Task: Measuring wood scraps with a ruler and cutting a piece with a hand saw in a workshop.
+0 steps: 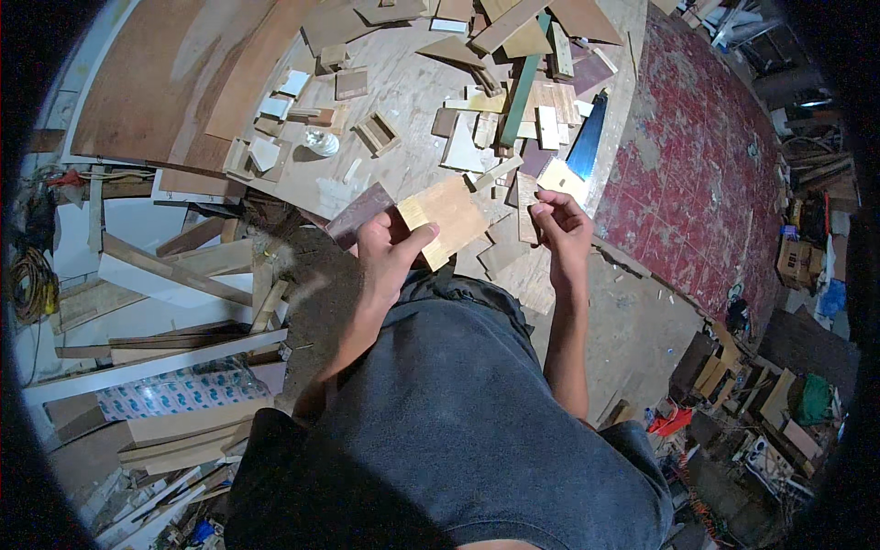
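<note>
From afar I judge this a holding step, needing steadiness next: the left hand (383,252) grasps a board (449,215) at frame centre; whether the right hand (566,227) grips, I cannot tell.

A charcoal-grey T-shirt (500,403), faded and softly creased – its collar (500,529) at the near end, a short sleeve (637,458) on either side of the shirt, crumpled darker cloth (463,286) beyond its hem – leaves both forearms (566,362) bare

Held board (456,218), smooth wood; shirt (486,394), matt cloth.
</note>
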The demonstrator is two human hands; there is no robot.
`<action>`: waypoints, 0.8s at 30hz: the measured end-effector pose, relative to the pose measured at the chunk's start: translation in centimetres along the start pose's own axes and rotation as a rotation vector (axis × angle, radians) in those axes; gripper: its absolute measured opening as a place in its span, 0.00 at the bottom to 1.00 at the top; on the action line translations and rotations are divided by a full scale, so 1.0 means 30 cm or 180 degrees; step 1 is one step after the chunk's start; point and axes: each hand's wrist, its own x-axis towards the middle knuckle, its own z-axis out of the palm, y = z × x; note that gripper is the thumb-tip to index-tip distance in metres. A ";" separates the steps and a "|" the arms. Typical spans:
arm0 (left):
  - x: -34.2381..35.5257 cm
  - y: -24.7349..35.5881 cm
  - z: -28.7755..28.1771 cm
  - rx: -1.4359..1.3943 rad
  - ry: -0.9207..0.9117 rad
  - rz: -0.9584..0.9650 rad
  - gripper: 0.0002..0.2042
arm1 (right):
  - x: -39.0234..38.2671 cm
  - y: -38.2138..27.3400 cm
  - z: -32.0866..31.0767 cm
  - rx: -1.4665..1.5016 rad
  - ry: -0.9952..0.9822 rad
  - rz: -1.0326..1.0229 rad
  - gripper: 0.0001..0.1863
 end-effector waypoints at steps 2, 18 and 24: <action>0.000 -0.019 -0.013 0.0333 0.0090 0.0304 0.13 | 0.055 0.123 -0.020 -0.0234 0.0099 0.0060 0.12; 0.210 -0.432 -0.427 0.0674 0.0214 -0.0078 0.09 | 0.123 0.839 -0.159 -0.3217 0.0053 -0.0035 0.26; 0.429 -0.699 -0.519 0.1464 -0.0418 -0.0024 0.13 | 0.097 0.843 -0.123 -0.2421 -0.0343 0.0946 0.21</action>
